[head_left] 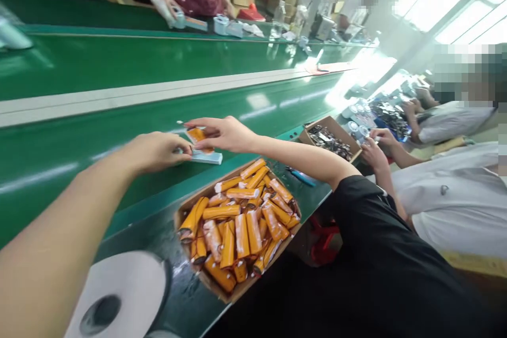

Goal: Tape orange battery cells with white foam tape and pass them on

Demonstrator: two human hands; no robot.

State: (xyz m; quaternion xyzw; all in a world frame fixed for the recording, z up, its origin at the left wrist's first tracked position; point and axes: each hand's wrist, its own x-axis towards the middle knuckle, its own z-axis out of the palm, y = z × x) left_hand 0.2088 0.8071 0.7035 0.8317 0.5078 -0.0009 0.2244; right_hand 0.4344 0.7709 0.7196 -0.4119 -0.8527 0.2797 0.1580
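Over the near edge of the green belt, my right hand pinches an orange-wrapped battery pack between thumb and fingers. A small white tip, perhaps a connector, sticks out by its far end. My left hand is closed at the left end of a narrow light-blue plastic casing, just below the pack. The fingertips of that hand are partly hidden. Closer to me, a cardboard box holds many more orange battery packs with dark wires and whitish patches.
A big white roll lies at the lower left. Blue-handled pliers rest right of the box. Beyond them stands a carton of small metal parts, beside a co-worker's hands. Across the green belt, another person's hand handles a pale part.
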